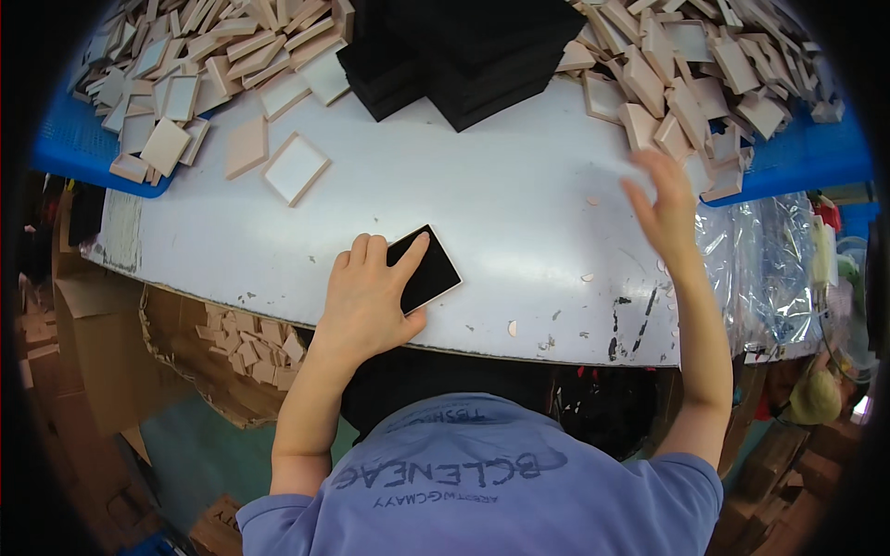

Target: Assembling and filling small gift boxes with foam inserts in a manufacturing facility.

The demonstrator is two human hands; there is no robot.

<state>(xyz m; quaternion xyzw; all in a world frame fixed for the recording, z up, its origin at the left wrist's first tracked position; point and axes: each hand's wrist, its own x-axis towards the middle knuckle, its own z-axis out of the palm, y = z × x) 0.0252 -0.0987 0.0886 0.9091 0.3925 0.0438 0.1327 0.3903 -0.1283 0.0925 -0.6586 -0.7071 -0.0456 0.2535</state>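
Observation:
My left hand [371, 285] holds a shallow pale-pink box tray [445, 288] flat on the table near its front edge. A black pad [433, 269] fills the tray; my index finger presses on it and my thumb lies along the near side. My right hand [666, 199] is raised over the table at the right, slightly blurred, fingers apart with nothing seen in them. It is close to a heap of similar pale trays [663, 88]. Two loose trays, one pinkish [247, 146] and one with a white inside [296, 169], lie at the left.
Stacks of black pads [473, 56] stand at the table's far middle. Blue crates [56, 139] at both sides carry heaped trays. Clear plastic bags [765, 269] lie at the right edge. Below the table's left front, a cardboard box [176, 357] contains more pale pieces. Small scraps dot the white tabletop [528, 213].

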